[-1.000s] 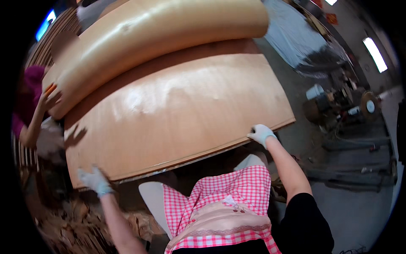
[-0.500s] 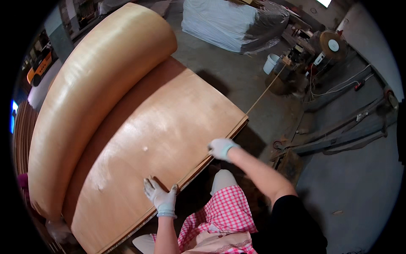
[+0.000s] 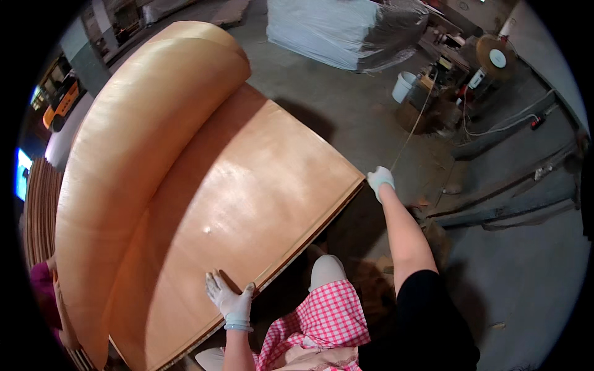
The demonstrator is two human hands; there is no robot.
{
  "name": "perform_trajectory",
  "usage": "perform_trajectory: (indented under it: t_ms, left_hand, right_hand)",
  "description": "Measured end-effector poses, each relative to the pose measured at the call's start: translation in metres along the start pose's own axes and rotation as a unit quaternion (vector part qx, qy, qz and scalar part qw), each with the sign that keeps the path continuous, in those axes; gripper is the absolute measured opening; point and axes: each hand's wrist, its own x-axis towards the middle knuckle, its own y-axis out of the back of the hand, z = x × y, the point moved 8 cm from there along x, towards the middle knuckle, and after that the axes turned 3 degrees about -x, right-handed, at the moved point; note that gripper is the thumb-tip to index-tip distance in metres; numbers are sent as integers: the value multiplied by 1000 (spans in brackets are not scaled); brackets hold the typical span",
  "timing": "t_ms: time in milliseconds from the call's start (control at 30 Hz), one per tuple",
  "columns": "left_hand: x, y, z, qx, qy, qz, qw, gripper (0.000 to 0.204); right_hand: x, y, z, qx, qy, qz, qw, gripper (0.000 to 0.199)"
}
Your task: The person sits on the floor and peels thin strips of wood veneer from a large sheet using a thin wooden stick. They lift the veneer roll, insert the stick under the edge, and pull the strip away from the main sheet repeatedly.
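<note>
Left hand (image 3: 230, 301) on plywood sheet (image 3: 247, 204) edge, right hand (image 3: 379, 179) at corner

A woodworking shop — most likely a veneer or plywood works. Large thin wood sheets (image 3: 247, 204) lie stacked on a low pile, one sheet (image 3: 136, 161) curling over in a long roll. The floor (image 3: 346, 105) is bare grey concrete, dusty. A wrapped pallet (image 3: 346, 31) stands at the back, near a white bucket (image 3: 405, 86), cables (image 3: 495, 127) and machinery (image 3: 489, 59) — steel beams (image 3: 513, 204) lie along the right
</note>
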Motion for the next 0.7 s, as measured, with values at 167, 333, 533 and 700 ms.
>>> perform_trajectory:
  t_ms: [167, 333, 533, 700]
  left_hand:
    - [-14, 22, -5, -158, -56, 137, 976, 56]
    - [-58, 61, 73, -297, -202, 59, 931, 35]
    - [-96, 86, 13, -562, -111, 63, 817, 17]
    - [-117, 113, -137, -578, 128, 195, 782, 4]
  right_hand:
    - [-122, -2, -71, 104, 237, 37, 965, 33]
    - [-340, -52, -136, 335, 372, -267, 823, 15]
    - [-491, -61, -172, 407, 344, -450, 717, 21]
    - [-502, -84, -203, 140, 497, -352, 781, 30]
